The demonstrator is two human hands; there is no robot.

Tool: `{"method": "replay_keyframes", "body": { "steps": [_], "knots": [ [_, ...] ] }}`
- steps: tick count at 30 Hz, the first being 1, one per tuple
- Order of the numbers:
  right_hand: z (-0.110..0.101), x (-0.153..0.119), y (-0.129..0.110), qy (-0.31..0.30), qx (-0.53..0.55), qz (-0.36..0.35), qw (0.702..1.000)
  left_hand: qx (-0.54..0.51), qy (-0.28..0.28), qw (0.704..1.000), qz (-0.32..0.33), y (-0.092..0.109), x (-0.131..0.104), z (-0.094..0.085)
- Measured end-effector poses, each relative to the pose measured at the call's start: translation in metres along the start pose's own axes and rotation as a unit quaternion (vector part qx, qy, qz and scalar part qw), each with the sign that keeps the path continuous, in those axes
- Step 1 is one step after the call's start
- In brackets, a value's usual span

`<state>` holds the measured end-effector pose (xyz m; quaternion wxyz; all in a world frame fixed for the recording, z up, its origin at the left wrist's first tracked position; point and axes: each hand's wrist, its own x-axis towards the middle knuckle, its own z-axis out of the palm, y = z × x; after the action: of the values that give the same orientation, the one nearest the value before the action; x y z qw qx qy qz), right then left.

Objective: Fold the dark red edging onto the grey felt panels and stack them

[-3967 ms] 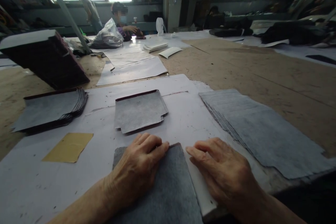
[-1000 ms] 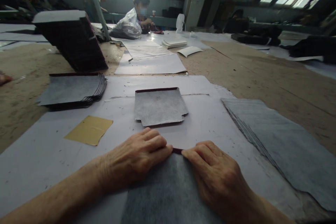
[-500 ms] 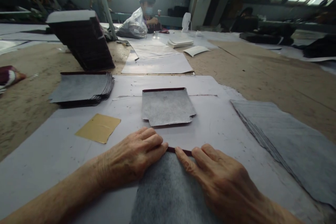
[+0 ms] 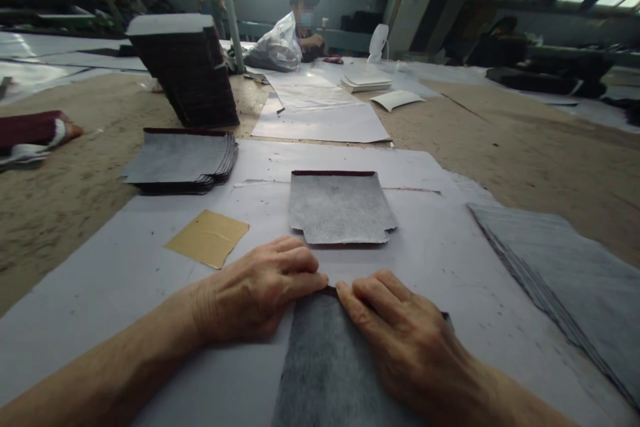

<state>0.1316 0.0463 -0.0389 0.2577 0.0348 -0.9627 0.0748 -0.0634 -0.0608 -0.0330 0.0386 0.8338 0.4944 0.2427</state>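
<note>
A grey fabric piece point(image 4: 330, 360) with a dark red edge folded over lies in front of me on white paper. My left hand point(image 4: 265, 287) is closed, thumb and fingers pinching that folded edge near its left end. Close beside it, my right hand point(image 4: 400, 327) presses the same edge with the index finger, its other fingers curled over the fabric. A short bit of the dark red fold shows between the fingertips; much of the right side of the piece is hidden under my right hand. Just beyond lies another grey piece point(image 4: 343, 207) with a folded dark red top edge and notched lower corners.
A stack of folded-edge pieces point(image 4: 180, 157) sits at left, before a tall leaning dark stack point(image 4: 193, 73). A tan square point(image 4: 210, 238) lies nearer. Grey sheets point(image 4: 565, 267) are piled at right. White sheets point(image 4: 320, 117) lie farther back; people work beyond.
The view has turned a little left, so the table's things appear farther right. My hands remain on the folded edge, and less of the dark red fold shows between and beside my fingers.
</note>
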Motion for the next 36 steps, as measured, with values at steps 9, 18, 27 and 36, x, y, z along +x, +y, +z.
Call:
{"method": "replay_keyframes", "body": {
  "steps": [9, 18, 27, 36],
  "knots": [
    [0.000, 0.001, 0.002, -0.036, 0.019, 0.009, 0.999, 0.034, -0.015, 0.999, 0.007, -0.001, -0.003, -0.006],
    [-0.004, 0.006, 0.005, -0.135, 0.004, 0.008, 0.991, 0.024, 0.037, 0.997, -0.059, 0.031, -0.011, -0.016],
    [-0.005, 0.014, 0.010, -0.173, 0.020, -0.001, 0.985, -0.014, 0.020, 0.981, -0.194, 0.074, -0.024, 0.001],
    [-0.006, 0.026, 0.005, -0.214, -0.013, 0.016, 0.977, -0.001, 0.013, 0.983, -0.182, 0.070, -0.026, 0.000]
  ]
}}
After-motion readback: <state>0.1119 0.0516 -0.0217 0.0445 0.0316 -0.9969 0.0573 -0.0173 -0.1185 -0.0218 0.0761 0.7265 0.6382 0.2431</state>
